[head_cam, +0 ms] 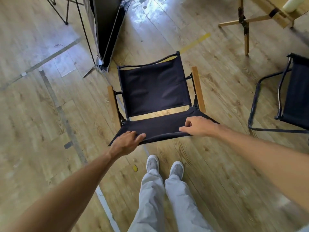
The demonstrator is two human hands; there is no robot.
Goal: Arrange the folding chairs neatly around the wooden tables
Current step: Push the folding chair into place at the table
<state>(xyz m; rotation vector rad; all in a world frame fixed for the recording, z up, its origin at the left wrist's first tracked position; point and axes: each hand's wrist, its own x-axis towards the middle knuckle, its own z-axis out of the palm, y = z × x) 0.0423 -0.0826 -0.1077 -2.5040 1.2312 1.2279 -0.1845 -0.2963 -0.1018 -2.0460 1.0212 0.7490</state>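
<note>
Wood-look plank flooring [50, 114] filled the view, crossed by grey tape lines on its left half and a short yellow tape strip [195, 42] farther back. At the far left corner stood thin black metal legs [65, 12], and just right of them a large dark panel [107, 30] with a silvery edge leaned down to the floor.

At the middle stood a folding chair [155, 87] with black fabric seat and backrest and wooden armrests, its backrest toward the person. The left hand [125, 143] lay at the left end of the backrest's top edge, its fingers loosely spread over the fabric and only slightly bent, the thumb reaching onto the cloth; it rested there rather than clamping. The right hand [197, 126] sat at the right end of the same edge, fingers curled down over the hem and the thumb tucked against the cloth, gripping it. The top edge ran between the two hands, the seat lying beyond the fingertips.

Below the chair, the person's grey shoes [165, 164] and pale trousers stood on the planks, near a small yellow scrap [135, 168].

At the right edge a second black folding chair [292, 97] was partly cut off, well apart from the first. In the far right corner stood a wooden table [260, 15] on crossed legs.
</note>
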